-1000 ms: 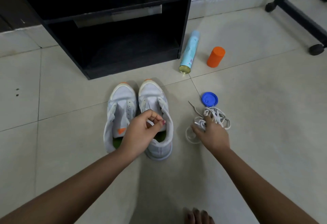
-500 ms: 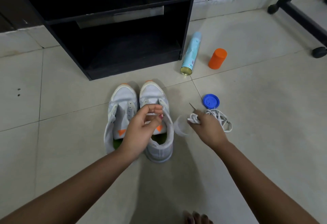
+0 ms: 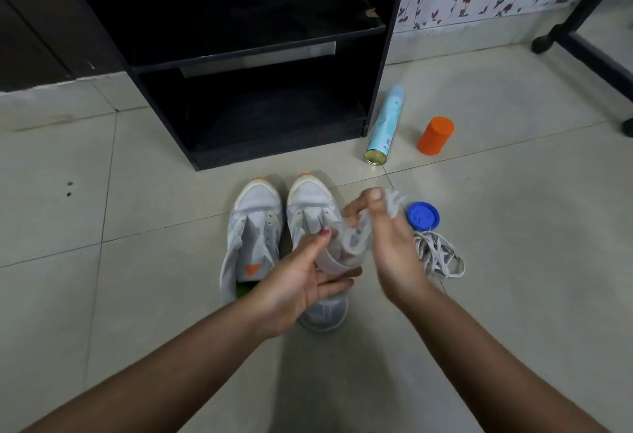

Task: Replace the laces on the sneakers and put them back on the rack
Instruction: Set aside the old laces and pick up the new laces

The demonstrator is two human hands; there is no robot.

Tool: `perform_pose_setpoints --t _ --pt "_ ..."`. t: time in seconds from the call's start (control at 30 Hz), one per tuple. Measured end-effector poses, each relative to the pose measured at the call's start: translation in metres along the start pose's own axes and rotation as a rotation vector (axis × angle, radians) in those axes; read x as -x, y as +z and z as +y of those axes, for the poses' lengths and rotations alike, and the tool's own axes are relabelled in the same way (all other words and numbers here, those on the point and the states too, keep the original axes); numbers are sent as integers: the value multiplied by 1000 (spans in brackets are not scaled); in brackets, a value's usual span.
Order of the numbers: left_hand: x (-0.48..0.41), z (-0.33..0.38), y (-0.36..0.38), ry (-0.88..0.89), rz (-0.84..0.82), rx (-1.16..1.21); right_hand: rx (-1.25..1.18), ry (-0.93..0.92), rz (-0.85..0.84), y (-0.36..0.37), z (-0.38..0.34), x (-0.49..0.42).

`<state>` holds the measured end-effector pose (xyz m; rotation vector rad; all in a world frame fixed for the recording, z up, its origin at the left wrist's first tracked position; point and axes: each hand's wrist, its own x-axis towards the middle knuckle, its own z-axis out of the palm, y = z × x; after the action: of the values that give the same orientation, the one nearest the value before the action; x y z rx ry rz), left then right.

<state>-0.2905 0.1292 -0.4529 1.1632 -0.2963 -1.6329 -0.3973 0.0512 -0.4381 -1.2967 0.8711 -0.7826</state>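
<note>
Two white sneakers with orange marks stand side by side on the tiled floor, toes toward the rack: the left sneaker [image 3: 251,237] and the right sneaker [image 3: 313,213], both without laces. My right hand [image 3: 387,244] is raised over the right sneaker and grips a blurred white lace [image 3: 358,239]. My left hand [image 3: 305,282] is beside it, palm up with its lower fingers spread, thumb and forefinger pinching the same lace. A loose pile of white laces [image 3: 436,254] lies on the floor to the right.
A black shoe rack [image 3: 260,97] with open shelves stands just beyond the sneakers. To its right lie a pale blue spray can [image 3: 385,124], an orange cap [image 3: 435,135] and a blue lid [image 3: 423,215]. A black wheeled frame [image 3: 582,45] is at far right.
My right hand has lifted a lace from the pile and carried it left over the right sneaker. My left hand has turned palm up and taken hold of that lace.
</note>
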Motion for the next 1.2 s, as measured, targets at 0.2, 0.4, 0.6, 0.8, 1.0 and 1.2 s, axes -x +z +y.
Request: perform_pose_setpoints --t 0.2,0.4,0.6,0.8,1.0,1.2 --pt "7 8 -8 52 -69 30 966 -392 -106 1 27 1" --pt "8 1 -17 57 -51 -60 1380 -394 -305 4 14 -1" --pt "8 -1 -18 36 24 -50 904 28 -718 -11 -2 -7" --pt "-2 7 -19 11 159 37 -34 100 -206 -14 16 1" --pt "-2 1 -21 -27 164 -67 1089 164 188 -95 87 -73" --pt "-7 0 -20 5 216 -157 1370 319 180 -116 119 -93"
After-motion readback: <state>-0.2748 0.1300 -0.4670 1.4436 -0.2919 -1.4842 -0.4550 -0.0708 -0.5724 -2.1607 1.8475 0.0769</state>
